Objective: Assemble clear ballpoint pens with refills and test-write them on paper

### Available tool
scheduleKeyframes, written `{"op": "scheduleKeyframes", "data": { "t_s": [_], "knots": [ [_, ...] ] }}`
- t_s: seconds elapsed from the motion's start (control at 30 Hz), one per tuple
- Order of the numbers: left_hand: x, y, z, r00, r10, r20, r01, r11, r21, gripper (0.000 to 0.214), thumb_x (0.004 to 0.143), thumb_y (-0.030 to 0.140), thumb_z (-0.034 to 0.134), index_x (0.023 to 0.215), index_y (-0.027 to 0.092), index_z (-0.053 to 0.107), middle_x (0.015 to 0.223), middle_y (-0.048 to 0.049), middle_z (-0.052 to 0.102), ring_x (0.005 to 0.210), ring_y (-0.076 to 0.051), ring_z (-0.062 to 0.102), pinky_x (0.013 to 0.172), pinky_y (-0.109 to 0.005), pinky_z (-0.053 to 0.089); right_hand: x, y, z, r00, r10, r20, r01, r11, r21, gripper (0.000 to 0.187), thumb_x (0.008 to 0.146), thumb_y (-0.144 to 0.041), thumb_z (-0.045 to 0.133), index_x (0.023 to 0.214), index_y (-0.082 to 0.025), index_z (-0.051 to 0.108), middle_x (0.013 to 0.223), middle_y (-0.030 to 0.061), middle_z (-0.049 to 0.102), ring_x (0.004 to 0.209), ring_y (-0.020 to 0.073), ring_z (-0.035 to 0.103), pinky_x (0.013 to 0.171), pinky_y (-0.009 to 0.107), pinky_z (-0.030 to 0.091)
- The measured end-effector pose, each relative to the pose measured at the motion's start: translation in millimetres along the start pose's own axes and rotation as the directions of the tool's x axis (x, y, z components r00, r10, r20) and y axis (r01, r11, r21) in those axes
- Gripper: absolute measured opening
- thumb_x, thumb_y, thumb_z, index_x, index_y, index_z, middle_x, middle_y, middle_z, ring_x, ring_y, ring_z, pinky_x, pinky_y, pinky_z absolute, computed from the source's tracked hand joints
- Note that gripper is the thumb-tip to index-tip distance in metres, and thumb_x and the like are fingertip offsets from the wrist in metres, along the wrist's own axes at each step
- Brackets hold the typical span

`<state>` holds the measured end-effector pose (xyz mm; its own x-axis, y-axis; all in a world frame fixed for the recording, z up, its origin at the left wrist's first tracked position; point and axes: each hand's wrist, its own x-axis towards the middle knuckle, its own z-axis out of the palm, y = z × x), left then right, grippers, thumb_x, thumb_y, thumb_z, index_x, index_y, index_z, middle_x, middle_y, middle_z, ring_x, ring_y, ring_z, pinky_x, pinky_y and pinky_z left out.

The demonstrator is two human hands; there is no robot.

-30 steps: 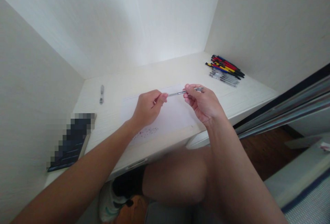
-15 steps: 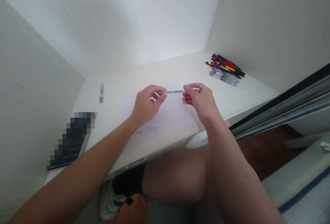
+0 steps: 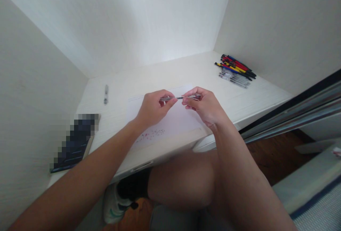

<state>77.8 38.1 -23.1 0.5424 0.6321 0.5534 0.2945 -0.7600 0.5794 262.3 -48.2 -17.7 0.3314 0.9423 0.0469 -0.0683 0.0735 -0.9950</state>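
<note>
Both hands hold one slim clear pen level above a white sheet of paper. My left hand pinches its left end between thumb and fingers. Around the right end, my right hand is closed, thumb and fingertips pressed on the barrel. Only a short dark stretch of the pen shows between the two hands; the fingers cover part of the rest. Small dark and reddish marks dot the paper's near edge.
A pile of coloured pens lies at the right back of the desk, with several clear pens beside it. One clear pen lies at the left. A dark, partly pixelated object sits by the left wall. White panels enclose the desk.
My hands have come closer together along the pen, so less of it shows between them. The left hand has shifted right and the right hand slightly left. The view has moved a little.
</note>
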Motion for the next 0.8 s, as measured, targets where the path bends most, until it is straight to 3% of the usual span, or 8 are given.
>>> {"op": "scheduleKeyframes", "data": {
  "t_s": [0.13, 0.23, 0.3, 0.37, 0.53, 0.8],
  "knots": [
    [-0.4, 1.8, 0.3, 1.0, 0.021, 0.022, -0.021, 1.0, -0.018, 0.021, 0.096, 0.039, 0.067, 0.091, 0.02, 0.074, 0.084, -0.0019, 0.078, 0.07, -0.014, 0.068, 0.065, -0.026, 0.052, 1.7, -1.9, 1.1, 1.0, -0.004, -0.03, 0.005, 0.999, 0.041, 0.029, 0.07, -0.018, 0.087, 0.094, -0.019, 0.07, 0.096, 0.006, 0.077, 0.078, 0.0147, 0.068, 0.072, 0.029, 0.056],
    [-0.8, 1.8, -0.1, 0.999, 0.043, 0.002, -0.043, 0.999, -0.017, 0.017, 0.094, 0.036, 0.067, 0.095, 0.02, 0.071, 0.088, -0.0016, 0.077, 0.068, -0.013, 0.067, 0.062, -0.025, 0.052, 2.6, -5.6, 3.8, 0.986, 0.108, -0.128, -0.101, 0.993, 0.062, 0.036, 0.079, -0.029, 0.085, 0.107, -0.02, 0.065, 0.091, 0.0065, 0.076, 0.075, 0.0163, 0.07, 0.064, 0.027, 0.055],
    [-1.3, 1.9, -0.4, 0.999, 0.049, -0.005, -0.049, 0.999, -0.018, 0.014, 0.094, 0.033, 0.068, 0.098, 0.02, 0.07, 0.088, -0.0012, 0.076, 0.066, -0.012, 0.067, 0.06, -0.024, 0.051, 3.0, -6.3, 4.8, 0.978, 0.161, -0.136, -0.159, 0.987, 0.025, 0.028, 0.087, -0.04, 0.079, 0.097, -0.019, 0.064, 0.08, 0.0067, 0.073, 0.062, 0.0139, 0.065, 0.053, 0.025, 0.049],
    [-1.7, 2.1, -0.7, 0.998, 0.06, -0.003, -0.061, 0.998, -0.015, 0.013, 0.093, 0.032, 0.068, 0.098, 0.02, 0.07, 0.089, -0.0011, 0.076, 0.066, -0.012, 0.067, 0.06, -0.024, 0.051, 3.0, -5.4, 4.6, 0.985, 0.132, -0.108, -0.134, 0.991, -0.009, 0.029, 0.09, -0.043, 0.077, 0.084, -0.018, 0.063, 0.072, 0.0066, 0.071, 0.053, 0.0109, 0.057, 0.047, 0.023, 0.044],
    [-1.9, 0.2, -0.4, 0.998, 0.057, 0.028, -0.057, 0.998, 0.0, 0.016, 0.095, 0.036, 0.067, 0.097, 0.02, 0.071, 0.087, -0.0017, 0.077, 0.069, -0.013, 0.068, 0.064, -0.025, 0.052, 1.4, -2.8, -1.7, 0.998, -0.001, -0.068, 0.001, 1.0, -0.004, 0.022, 0.08, -0.031, 0.084, 0.082, -0.017, 0.067, 0.073, 0.0063, 0.074, 0.059, 0.0119, 0.061, 0.049, 0.022, 0.045],
    [-2.5, 1.3, -1.5, 0.992, 0.054, 0.116, -0.051, 0.998, -0.024, 0.022, 0.102, 0.036, 0.058, 0.095, 0.02, 0.07, 0.076, 0.0003, 0.075, 0.065, -0.012, 0.067, 0.065, -0.026, 0.051, -2.1, -10.7, -7.8, 0.997, 0.069, 0.037, -0.072, 0.993, 0.096, 0.032, 0.064, -0.014, 0.089, 0.083, -0.02, 0.064, 0.087, 0.0024, 0.074, 0.08, 0.0158, 0.071, 0.067, 0.025, 0.057]
  ]
}}
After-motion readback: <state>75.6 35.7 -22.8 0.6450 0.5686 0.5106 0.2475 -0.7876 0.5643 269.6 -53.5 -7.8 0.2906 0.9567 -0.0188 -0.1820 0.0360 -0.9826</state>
